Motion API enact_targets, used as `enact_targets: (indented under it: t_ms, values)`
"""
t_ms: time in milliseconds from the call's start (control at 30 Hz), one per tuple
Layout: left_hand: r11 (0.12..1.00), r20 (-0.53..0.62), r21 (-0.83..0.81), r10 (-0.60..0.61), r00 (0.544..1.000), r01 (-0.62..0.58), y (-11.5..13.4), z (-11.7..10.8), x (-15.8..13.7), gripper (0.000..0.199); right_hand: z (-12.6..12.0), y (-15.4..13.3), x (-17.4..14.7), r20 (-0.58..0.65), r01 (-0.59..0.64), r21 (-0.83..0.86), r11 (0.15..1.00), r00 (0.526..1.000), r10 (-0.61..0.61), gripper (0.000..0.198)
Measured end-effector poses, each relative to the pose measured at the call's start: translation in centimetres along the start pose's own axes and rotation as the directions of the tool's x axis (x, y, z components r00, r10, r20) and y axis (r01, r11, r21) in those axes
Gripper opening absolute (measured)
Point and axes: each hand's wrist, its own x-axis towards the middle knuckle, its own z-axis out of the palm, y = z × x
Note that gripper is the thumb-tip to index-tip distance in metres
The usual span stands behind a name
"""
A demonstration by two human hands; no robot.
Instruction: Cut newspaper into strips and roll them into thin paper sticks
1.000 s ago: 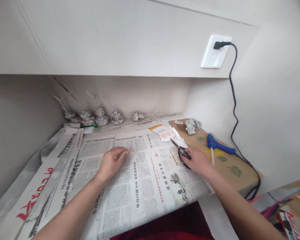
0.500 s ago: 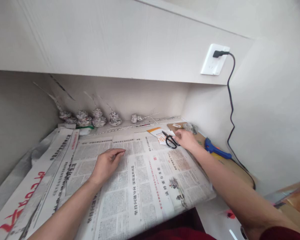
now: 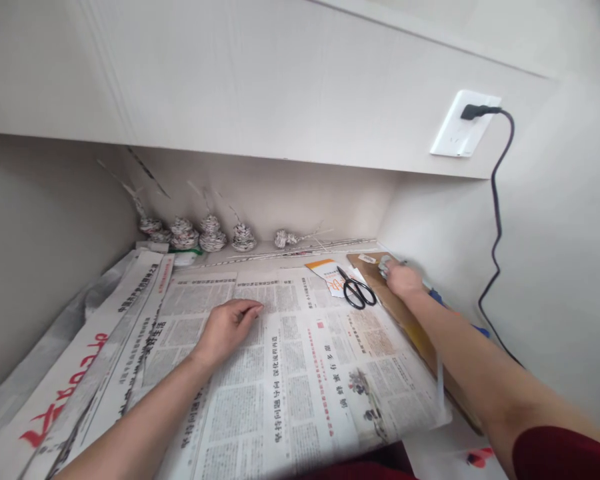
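Note:
My left hand (image 3: 231, 327) rests on the spread newspaper (image 3: 250, 380) with its thumb and fingers pressed together. Nothing shows between them. At the far right corner, my right hand (image 3: 404, 280) closes on a small greyish, partly see-through thing (image 3: 384, 265) whose kind I cannot make out. The hand hides much of it. Under that hand lies a flat piece of brown cardboard (image 3: 375, 275). Left of it, black-handled scissors (image 3: 357, 291) lie slightly spread on a torn white and orange paper piece (image 3: 325, 272).
Several woven paper gourd shapes (image 3: 213, 233) line the back, with thin paper sticks (image 3: 280, 253) before them. My right arm partly covers a blue-handled tool (image 3: 436, 295). A black cord (image 3: 497, 220) hangs from the wall socket (image 3: 465, 127). Folded newspapers (image 3: 95, 333) lie left.
My right hand has moved right, from beside the scissors to the greyish thing on the cardboard. The scissors stay on the paper. My left hand keeps its place while the view shifts slightly.

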Motion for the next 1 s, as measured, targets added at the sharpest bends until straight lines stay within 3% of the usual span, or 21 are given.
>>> enact_targets:
  t_ms: [233,367,533,667,767,867,1000]
  values:
    - [0.999,-0.019,-0.011,-0.037,0.999,0.036,-0.6,0.0,0.1,0.025,-0.1,-0.2,-0.2,-0.028,-0.058,-0.025,0.998,0.998,0.057,0.042]
    - [0.999,-0.028,0.015,-0.029,0.999,0.03,-0.6,-0.4,0.2,0.028,0.1,-0.6,-0.4,-0.032,-0.087,-0.031,0.996,0.996,0.086,0.036]
    - [0.974,-0.118,0.201,-0.082,0.99,0.105,-0.2,-2.6,0.8,0.035,0.4,-1.4,-0.7,-0.01,-0.136,-0.04,0.99,0.991,0.135,0.032]
    - [0.895,-0.237,0.402,-0.099,0.966,0.191,-0.6,-5.4,1.5,0.039,0.3,-2.1,-1.4,-0.018,-0.178,-0.008,0.984,0.984,0.178,0.037]
    - [0.788,-0.328,0.532,-0.147,0.933,0.311,-1.2,-7.4,1.7,0.038,0.3,-2.4,-1.8,-0.029,-0.196,0.031,0.98,0.98,0.197,0.038]
    - [0.68,-0.375,0.584,-0.259,0.89,0.444,-1.8,-8.8,1.8,0.035,0.5,-2.3,-2.1,-0.043,-0.188,0.067,0.98,0.981,0.191,0.041]
    - [0.598,-0.417,0.598,-0.336,0.844,0.533,-2.3,-10.3,1.5,0.035,0.7,-1.8,-2.4,-0.06,-0.123,0.088,0.989,0.99,0.128,0.043]
